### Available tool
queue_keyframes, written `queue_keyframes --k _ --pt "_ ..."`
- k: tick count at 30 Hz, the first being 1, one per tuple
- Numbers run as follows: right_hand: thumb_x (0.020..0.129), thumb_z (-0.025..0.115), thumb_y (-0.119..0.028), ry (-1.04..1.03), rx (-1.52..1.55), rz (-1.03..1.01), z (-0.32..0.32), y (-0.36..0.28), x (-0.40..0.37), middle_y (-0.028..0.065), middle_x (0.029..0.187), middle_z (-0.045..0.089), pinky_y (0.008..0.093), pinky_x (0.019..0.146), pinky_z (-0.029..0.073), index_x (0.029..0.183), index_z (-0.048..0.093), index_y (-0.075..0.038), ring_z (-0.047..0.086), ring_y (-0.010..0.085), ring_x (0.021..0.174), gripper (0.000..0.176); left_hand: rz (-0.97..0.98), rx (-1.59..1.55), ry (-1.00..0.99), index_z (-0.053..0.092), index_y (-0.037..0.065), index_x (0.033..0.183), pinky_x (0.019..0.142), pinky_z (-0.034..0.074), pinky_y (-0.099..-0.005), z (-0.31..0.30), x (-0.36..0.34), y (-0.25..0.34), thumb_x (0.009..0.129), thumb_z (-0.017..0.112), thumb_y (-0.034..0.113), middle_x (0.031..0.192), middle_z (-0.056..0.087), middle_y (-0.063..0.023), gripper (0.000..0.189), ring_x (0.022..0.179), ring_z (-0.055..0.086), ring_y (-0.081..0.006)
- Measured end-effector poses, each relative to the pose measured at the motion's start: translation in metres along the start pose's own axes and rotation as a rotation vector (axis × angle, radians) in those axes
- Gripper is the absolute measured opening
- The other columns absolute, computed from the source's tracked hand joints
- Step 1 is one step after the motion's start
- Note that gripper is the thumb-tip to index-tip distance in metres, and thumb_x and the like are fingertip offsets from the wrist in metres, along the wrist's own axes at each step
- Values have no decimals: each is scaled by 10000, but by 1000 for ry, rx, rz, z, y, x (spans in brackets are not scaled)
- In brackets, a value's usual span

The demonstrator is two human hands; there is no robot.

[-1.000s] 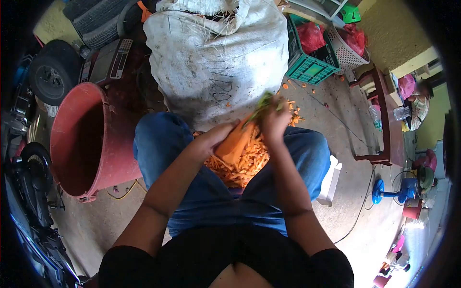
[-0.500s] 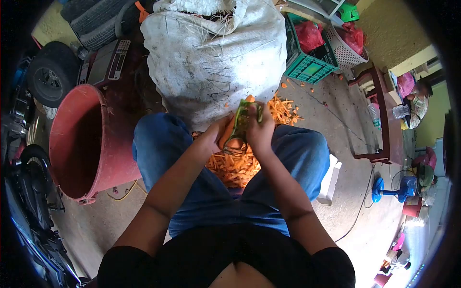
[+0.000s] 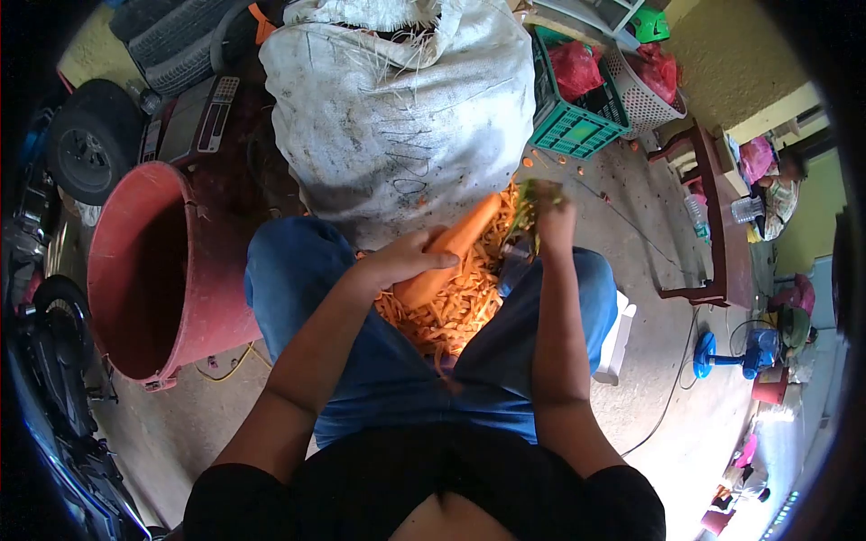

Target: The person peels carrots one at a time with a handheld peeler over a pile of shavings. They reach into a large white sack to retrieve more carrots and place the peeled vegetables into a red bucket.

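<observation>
My left hand (image 3: 403,261) is wrapped round a large orange carrot (image 3: 465,233), which slants up and to the right between my knees. Away from the carrot, at its right, my right hand (image 3: 557,225) is closed on a green peeler (image 3: 532,203) that is smeared by motion. Beneath both hands lies a heap of carrot peelings (image 3: 451,316), reaching up toward the sack. A loose strip of peel (image 3: 442,361) hangs near the front of the heap, blurred.
A bulging white sack (image 3: 406,117) stands ahead. On my left is a tilted red barrel (image 3: 180,270). A green crate (image 3: 577,131) and a white basket (image 3: 645,99) stand at the upper right, near a wooden bench (image 3: 713,216). A blue fan (image 3: 762,353) sits farther right.
My right hand has swung right with the peeler, off the carrot. The carrot now points up and right in my left hand, more of it showing.
</observation>
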State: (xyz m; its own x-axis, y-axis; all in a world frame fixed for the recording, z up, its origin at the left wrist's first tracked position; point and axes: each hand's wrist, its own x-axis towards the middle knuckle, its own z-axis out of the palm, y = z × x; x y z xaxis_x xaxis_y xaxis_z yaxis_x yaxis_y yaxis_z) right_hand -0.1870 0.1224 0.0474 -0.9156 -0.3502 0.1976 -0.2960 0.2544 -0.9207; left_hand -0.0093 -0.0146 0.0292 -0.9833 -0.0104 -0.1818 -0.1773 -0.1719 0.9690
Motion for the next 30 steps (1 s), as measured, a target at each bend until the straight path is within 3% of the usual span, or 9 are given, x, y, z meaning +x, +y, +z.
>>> queue_keyframes --k 4,12,15,17,19,20,24,28,30 --pt "741 515 -131 -501 -147 -190 13 -16 -29 169 628 533 328 539 406 813 527 -14 536 262 568 138 -89 153 256 439 -24 1063 694 405 -262 -10 8 -1 643 639 213 877 548 -100 522 760 530 -149" --pt "705 538 -143 -555 -345 -307 24 -15 -36 198 615 515 400 521 395 835 508 -26 518 359 610 177 -60 391 269 491 -37 956 562 433 -272 1 -2 16 653 625 131 715 557 -78 371 608 544 -128" --pt "705 532 -142 -528 -397 -282 25 2 -31 199 619 519 406 524 398 834 510 -28 514 368 609 174 -22 441 167 504 -26 929 576 427 -264 5 -8 24 647 625 136 702 560 -79 346 618 540 -124" --pt "705 514 -116 -499 -480 -157 27 26 -25 208 650 520 398 558 399 823 517 -19 506 371 650 152 250 584 -233 510 -11 914 619 406 -275 12 -15 29 598 656 195 760 562 -82 406 642 519 -135" --pt "707 507 -102 -593 -372 -187 28 33 -23 213 671 519 388 571 397 822 516 -10 506 363 669 147 149 323 -249 508 -5 899 613 405 -272 23 -18 24 603 657 197 750 555 -68 387 639 512 -129" --pt "709 501 -88 -696 -261 -225 28 35 -22 218 691 517 377 584 394 821 515 -1 506 354 689 142 48 61 -249 506 2 883 606 403 -269 25 -17 21 609 658 198 740 548 -53 370 636 504 -123" --pt "732 504 -85 -769 90 -322 31 42 -27 203 669 503 339 570 378 770 489 30 512 275 636 122 88 105 -22 500 15 983 661 411 -249 3 -7 8 629 651 127 786 552 -26 401 710 511 -112" --pt "747 483 -80 -617 -97 -143 15 -25 -35 172 606 489 333 499 362 717 485 23 472 248 504 107 3 200 166 476 -13 927 580 448 -265 -8 -1 10 668 624 79 704 543 -41 313 616 541 -115" --pt "710 503 -73 -640 -30 -253 16 -17 -32 165 601 495 361 485 362 753 486 9 485 287 499 94 11 153 156 463 -23 945 563 448 -263 -12 1 8 673 617 74 688 547 -58 327 581 542 -120"
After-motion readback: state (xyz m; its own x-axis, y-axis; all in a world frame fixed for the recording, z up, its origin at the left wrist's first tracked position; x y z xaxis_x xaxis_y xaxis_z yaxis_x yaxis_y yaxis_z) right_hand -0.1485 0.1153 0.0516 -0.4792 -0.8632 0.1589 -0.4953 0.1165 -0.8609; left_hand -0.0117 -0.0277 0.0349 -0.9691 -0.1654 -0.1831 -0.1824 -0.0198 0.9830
